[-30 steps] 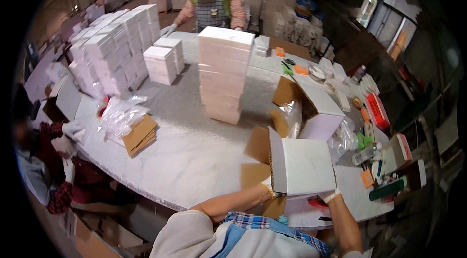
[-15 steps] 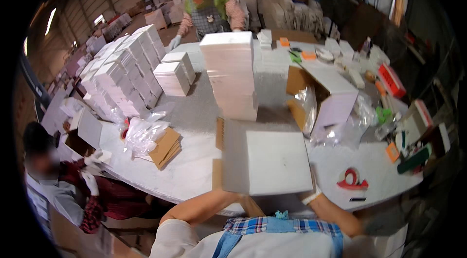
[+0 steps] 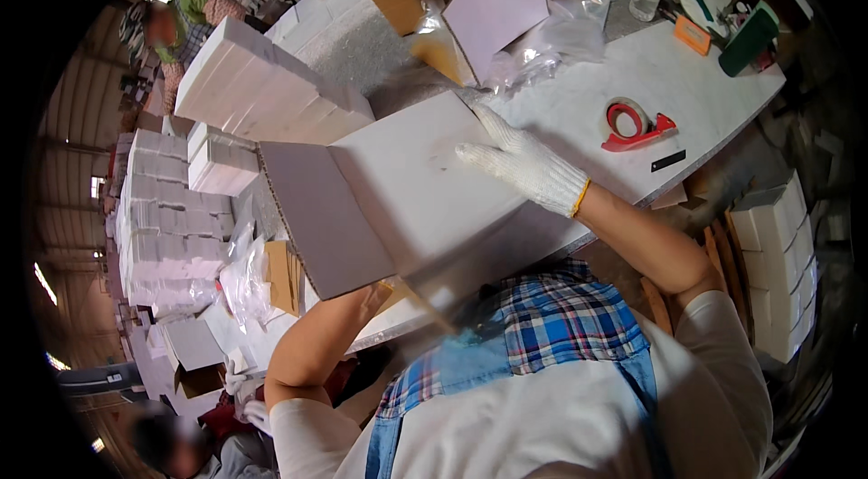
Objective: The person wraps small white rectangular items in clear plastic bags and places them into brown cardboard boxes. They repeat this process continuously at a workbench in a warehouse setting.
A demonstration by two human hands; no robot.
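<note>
Warehouse wall curving off at far left, pale bench (image 3: 714,90) running beneath it all, and here in the middle, a white carton (image 3: 425,185) tilted between the two hands, its side flap (image 3: 325,219) swung out on the left arm's side. Look at the right hand (image 3: 529,167), gloved in white: palm against the carton, fingers stretched along its right edge, thumb parted from them, spread flat rather than curled round, probably to steady that side. And the left hand? Tucked out of sight behind the flap; no telling whether it grips, though its forearm (image 3: 327,333) rises from a bent elbow, as if to support the carton from the left. Right elbow bent outward too, forearm angled in over the bench edge, so the load seems shared. Right of the right hand, a red tape dispenser (image 3: 655,134) lies apart from the carton, likely parked there for easy reach, a small black bar (image 3: 668,161) just beside it. Beyond the right hand, another open carton (image 3: 502,9) with clear plastic at its mouth; beyond the left, a tall white stack (image 3: 258,86), squared up tight, perhaps to save space.
</note>
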